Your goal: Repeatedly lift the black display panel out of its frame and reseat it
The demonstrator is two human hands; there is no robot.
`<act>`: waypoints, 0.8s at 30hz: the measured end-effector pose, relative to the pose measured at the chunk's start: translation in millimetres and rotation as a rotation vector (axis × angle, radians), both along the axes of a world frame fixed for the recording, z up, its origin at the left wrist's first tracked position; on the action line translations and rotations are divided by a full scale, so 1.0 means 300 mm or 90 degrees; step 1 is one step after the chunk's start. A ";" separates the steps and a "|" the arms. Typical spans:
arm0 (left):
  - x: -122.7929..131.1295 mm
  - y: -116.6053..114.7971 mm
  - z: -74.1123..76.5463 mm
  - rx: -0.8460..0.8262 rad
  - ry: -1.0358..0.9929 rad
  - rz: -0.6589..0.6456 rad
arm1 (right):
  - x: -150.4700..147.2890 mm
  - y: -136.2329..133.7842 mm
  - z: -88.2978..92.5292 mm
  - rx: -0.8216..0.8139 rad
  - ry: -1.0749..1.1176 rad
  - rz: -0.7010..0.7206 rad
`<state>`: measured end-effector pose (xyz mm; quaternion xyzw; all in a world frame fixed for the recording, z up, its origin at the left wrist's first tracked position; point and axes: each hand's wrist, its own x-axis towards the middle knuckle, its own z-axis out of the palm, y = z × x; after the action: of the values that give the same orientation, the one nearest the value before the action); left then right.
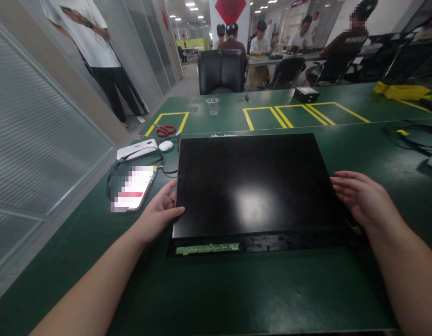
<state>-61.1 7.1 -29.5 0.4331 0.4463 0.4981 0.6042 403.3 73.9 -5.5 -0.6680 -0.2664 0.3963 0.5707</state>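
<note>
A black LCD panel point(251, 177) lies flat before me, with a bright reflection on its glossy face. Along its left edge, my left hand point(165, 205) grips it, thumb on the top face and fingers at the side. My right hand point(359, 196) holds the opposite edge with its fingers against the side; the thumb is hard to make out. Below the panel's near edge shows a black frame point(289, 241), which carries a narrow green circuit board point(207, 249). The panel hides most of what is under it.
Left on the green table point(244, 289) are a phone point(137, 186), a white device point(137, 149), a mouse point(166, 146), cables and red scissors point(166, 130). Farther back stand a plastic cup point(213, 106) and black box point(306, 94). Cables point(412, 137) lie right. Several people are beyond.
</note>
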 end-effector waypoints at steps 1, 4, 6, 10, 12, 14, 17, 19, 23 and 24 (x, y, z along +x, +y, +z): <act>0.001 0.000 0.000 -0.001 0.000 -0.003 | -0.001 0.000 0.001 -0.001 0.000 -0.002; 0.004 0.000 0.002 -0.002 0.002 -0.009 | 0.001 0.000 -0.002 0.000 -0.002 0.001; 0.004 0.000 0.003 0.003 0.005 -0.009 | 0.010 0.003 -0.009 0.003 -0.007 0.013; 0.002 0.001 0.003 0.014 0.014 -0.012 | 0.029 0.012 -0.023 -0.001 -0.017 0.029; 0.002 0.000 0.003 0.011 0.017 -0.015 | 0.033 0.015 -0.026 -0.002 -0.018 0.030; 0.002 -0.001 0.004 0.008 0.018 -0.015 | 0.033 0.015 -0.026 -0.001 -0.019 0.026; 0.002 0.000 0.004 0.007 0.020 -0.018 | 0.025 0.013 -0.021 -0.002 -0.017 0.015; 0.001 0.000 0.002 0.009 0.019 -0.019 | 0.017 0.011 -0.016 -0.005 -0.014 0.007; -0.004 0.002 -0.005 0.010 0.016 -0.021 | 0.004 0.007 -0.002 -0.013 -0.002 -0.007; -0.005 0.003 -0.006 0.008 0.018 -0.023 | 0.002 0.006 0.001 -0.014 0.000 -0.008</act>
<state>-62.6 7.9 -31.2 0.4522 0.4434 0.4838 0.6041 403.8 75.8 -5.2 -0.6759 -0.2578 0.3957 0.5658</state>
